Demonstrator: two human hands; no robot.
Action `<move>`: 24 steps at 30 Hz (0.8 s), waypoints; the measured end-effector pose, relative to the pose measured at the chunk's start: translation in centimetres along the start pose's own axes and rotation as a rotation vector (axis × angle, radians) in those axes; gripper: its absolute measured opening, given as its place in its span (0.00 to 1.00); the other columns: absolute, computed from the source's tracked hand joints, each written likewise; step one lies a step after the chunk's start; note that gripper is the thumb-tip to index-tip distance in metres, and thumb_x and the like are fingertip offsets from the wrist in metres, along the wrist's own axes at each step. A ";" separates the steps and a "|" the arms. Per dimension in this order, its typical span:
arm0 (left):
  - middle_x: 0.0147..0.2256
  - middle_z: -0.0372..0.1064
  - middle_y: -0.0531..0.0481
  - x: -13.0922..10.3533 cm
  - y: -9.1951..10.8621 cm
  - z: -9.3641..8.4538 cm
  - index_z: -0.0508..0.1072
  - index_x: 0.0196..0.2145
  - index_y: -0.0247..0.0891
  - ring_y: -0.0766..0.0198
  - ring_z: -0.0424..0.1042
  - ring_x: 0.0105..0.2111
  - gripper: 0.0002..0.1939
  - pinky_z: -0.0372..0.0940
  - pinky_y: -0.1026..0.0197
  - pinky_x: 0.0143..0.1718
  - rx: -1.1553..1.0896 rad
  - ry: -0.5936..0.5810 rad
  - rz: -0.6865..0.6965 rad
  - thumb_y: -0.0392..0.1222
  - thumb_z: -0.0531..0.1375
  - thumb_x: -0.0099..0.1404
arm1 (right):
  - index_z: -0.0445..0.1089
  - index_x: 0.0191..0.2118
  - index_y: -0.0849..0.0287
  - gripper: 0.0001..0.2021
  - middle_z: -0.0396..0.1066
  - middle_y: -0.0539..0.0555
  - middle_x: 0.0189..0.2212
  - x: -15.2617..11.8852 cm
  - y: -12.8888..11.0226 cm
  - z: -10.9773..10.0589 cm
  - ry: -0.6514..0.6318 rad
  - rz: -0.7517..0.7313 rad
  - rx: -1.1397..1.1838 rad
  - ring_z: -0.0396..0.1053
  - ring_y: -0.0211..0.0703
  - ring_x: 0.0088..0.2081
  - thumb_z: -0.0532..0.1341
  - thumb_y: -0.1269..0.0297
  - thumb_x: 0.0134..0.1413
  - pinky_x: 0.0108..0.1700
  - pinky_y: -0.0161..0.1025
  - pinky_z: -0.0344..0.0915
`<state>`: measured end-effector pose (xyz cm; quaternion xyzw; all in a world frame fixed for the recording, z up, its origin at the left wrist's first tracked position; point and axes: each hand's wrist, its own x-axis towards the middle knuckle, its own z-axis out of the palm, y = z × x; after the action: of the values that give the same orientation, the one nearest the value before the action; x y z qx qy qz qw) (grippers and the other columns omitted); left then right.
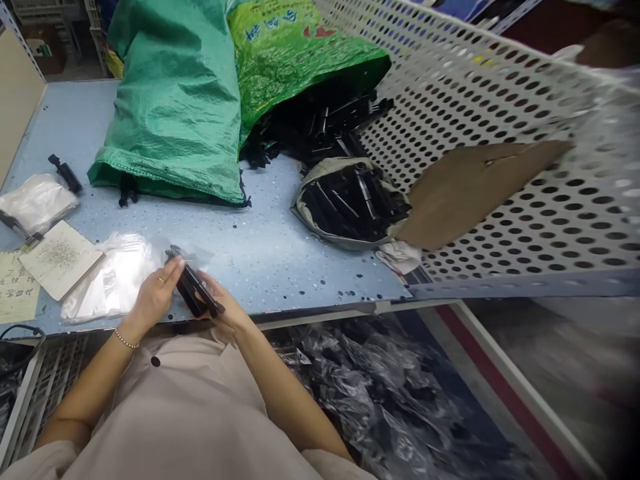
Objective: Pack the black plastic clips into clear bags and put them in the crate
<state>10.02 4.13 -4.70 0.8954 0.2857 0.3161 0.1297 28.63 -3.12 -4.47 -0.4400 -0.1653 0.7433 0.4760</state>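
Black plastic parts (193,288) lie between my two hands, above the front edge of the blue table. My left hand (159,291) has its fingers closed on their upper left end. Wrapped round their lower right side is my right hand (223,307). A clear plastic bag (200,255) shows faintly behind the parts; whether a hand touches it I cannot tell. Just left of my left hand, a stack of clear bags (113,277) lies on the table (260,267). To the right, a cloth-lined container (325,237) holds several similar black parts (350,200).
A green sack (175,100) and a bright green bag (275,60) spilling black parts stand at the back. A white perforated basket (500,113) with cardboard (470,187) is at right. Below the table edge lie bagged black parts (375,400). A card (60,260) rests at left.
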 end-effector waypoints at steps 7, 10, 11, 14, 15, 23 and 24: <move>0.62 0.64 0.34 -1.6 0.6 -0.2 0.47 0.71 0.42 0.54 0.74 0.51 0.33 0.72 0.50 0.49 0.059 0.001 0.104 0.28 0.45 0.71 | 0.29 0.74 0.53 0.59 0.72 0.46 0.27 3.5 0.0 0.7 -0.014 -0.179 -0.189 0.64 0.39 0.21 0.70 0.52 0.47 0.28 0.40 0.67; 0.58 0.68 0.39 -1.8 0.9 -0.3 0.56 0.67 0.46 0.58 0.75 0.45 0.29 0.71 0.52 0.46 0.009 -0.036 0.107 0.29 0.48 0.71 | 0.40 0.73 0.50 0.54 0.74 0.54 0.42 4.0 0.1 0.4 -0.026 -0.292 -0.273 0.67 0.41 0.29 0.70 0.53 0.46 0.36 0.41 0.68; 0.57 0.68 0.39 -1.8 0.9 -0.4 0.59 0.64 0.46 0.58 0.74 0.46 0.27 0.71 0.53 0.45 -0.022 -0.005 0.047 0.30 0.49 0.71 | 0.41 0.73 0.49 0.51 0.73 0.54 0.43 4.1 0.1 0.2 -0.030 -0.313 -0.298 0.67 0.40 0.30 0.69 0.53 0.47 0.37 0.41 0.68; 0.58 0.61 0.35 -1.1 0.4 -0.7 0.61 0.60 0.40 0.58 0.72 0.45 0.25 0.70 0.55 0.42 -0.089 0.206 -0.274 0.39 0.59 0.67 | 0.39 0.74 0.51 0.49 0.70 0.48 0.32 3.9 0.1 -0.2 -0.034 -0.321 -0.361 0.62 0.38 0.26 0.66 0.57 0.51 0.33 0.38 0.65; 0.57 0.60 0.35 -0.6 0.0 -0.7 0.60 0.60 0.39 0.58 0.71 0.43 0.28 0.70 0.55 0.41 -0.099 0.264 -0.379 0.43 0.63 0.65 | 0.38 0.74 0.53 0.50 0.68 0.46 0.28 3.8 0.1 -0.2 -0.035 -0.322 -0.383 0.61 0.38 0.25 0.66 0.58 0.52 0.32 0.38 0.64; 0.35 0.71 0.46 1.1 0.4 0.9 0.72 0.39 0.38 0.59 0.71 0.38 0.07 0.68 0.55 0.42 -0.106 0.251 -0.294 0.39 0.54 0.72 | 0.35 0.74 0.56 0.48 0.62 0.42 0.23 4.3 1.0 -0.5 0.000 -0.361 -0.478 0.57 0.37 0.23 0.62 0.61 0.54 0.32 0.37 0.62; 0.34 0.71 0.46 0.6 1.3 1.3 0.73 0.39 0.38 0.59 0.71 0.37 0.07 0.68 0.56 0.41 -0.121 0.211 -0.221 0.38 0.55 0.72 | 0.35 0.74 0.55 0.47 0.63 0.42 0.24 4.4 1.1 -0.7 0.014 -0.381 -0.487 0.57 0.37 0.24 0.62 0.62 0.54 0.33 0.37 0.63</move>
<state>11.78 3.32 -4.86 0.8109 0.3750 0.4086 0.1867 27.88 -0.01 -7.75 -0.5072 -0.4146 0.5763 0.4885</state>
